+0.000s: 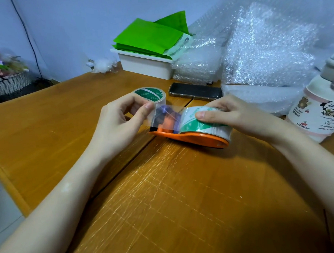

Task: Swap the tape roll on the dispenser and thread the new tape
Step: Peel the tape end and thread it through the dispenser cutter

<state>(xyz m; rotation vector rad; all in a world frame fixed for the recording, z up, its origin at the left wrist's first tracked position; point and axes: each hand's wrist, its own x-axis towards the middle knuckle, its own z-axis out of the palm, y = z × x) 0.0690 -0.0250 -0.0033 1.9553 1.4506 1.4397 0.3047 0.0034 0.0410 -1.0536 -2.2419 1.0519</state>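
An orange tape dispenser (194, 139) lies on its side on the wooden table, with a clear tape roll (197, 122) with a green-printed core mounted on it. My right hand (226, 114) grips this roll from above. My left hand (120, 119) pinches the free end of the clear tape strip (165, 116), which is stretched leftward from the roll over the dispenser's front end. A second tape roll (150, 94), thin and with a green core, lies flat on the table just behind my left hand.
A black phone (195, 91) lies behind the dispenser. A white box (145, 66) with green bags on it stands at the back, bubble wrap (255, 48) piles up at the back right, and a decorated cup (317, 109) stands at the right. A basket (5, 83) sits far left.
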